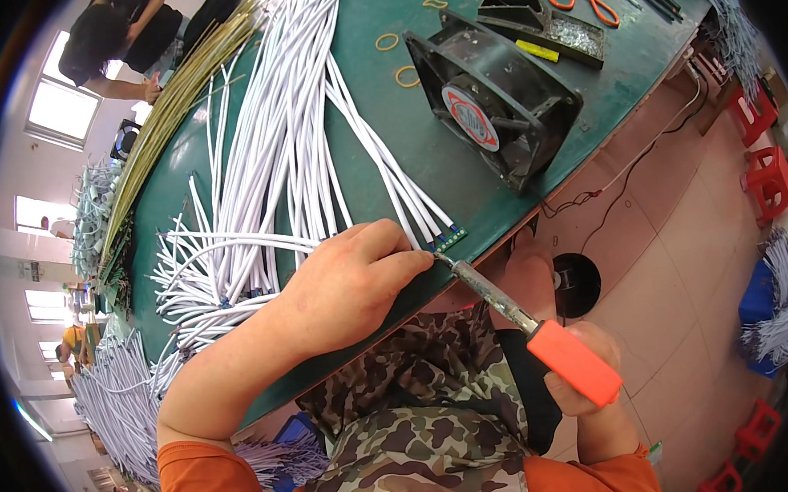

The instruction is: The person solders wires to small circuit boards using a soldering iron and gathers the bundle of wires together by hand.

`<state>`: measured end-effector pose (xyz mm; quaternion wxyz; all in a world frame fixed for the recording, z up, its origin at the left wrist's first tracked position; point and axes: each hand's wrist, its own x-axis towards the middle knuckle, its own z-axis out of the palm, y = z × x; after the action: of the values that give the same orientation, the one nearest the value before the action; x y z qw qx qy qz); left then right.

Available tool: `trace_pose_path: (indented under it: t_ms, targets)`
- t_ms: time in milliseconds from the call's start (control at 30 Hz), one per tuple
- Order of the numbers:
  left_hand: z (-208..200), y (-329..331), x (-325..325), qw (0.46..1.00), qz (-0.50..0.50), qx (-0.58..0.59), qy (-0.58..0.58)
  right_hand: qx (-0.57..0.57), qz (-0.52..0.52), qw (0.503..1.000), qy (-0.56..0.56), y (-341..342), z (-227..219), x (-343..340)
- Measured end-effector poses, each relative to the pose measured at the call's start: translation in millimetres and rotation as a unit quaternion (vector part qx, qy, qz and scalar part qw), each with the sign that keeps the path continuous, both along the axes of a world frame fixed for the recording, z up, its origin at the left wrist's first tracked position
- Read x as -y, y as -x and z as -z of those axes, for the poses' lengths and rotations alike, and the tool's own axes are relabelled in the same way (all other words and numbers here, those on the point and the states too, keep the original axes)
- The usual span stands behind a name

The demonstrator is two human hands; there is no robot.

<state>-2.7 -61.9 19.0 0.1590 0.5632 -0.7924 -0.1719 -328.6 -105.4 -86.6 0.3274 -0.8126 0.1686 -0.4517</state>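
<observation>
My left hand (347,280) is closed, thumb and fingers pinched at the near edge of the green table. A white cable (273,242) runs in under its fingers. Just past the fingertips lies a small green circuit board (450,239), with several white cables joined along its far side. My right hand (598,339) grips the orange-red handle of a soldering iron (575,361). The iron's metal tip meets the board's near end, right beside my left fingertips, which partly hide the spot.
Bundled white cables (268,137) cover the table's middle. A black fan (494,107) stands beyond the board. Farther right are a black tray (579,40) and orange-handled scissors (582,4). Red stools (769,182) stand on the floor. Another person (120,42) works at far left.
</observation>
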Motion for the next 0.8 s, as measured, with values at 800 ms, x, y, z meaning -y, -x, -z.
trace_pose_path:
  t_ms: [800]
  targets:
    - [-0.4,0.6,0.0,1.0,-0.003,-0.001,-0.005,-0.022,-0.014,0.999,-0.021,7.0,3.1,-0.3]
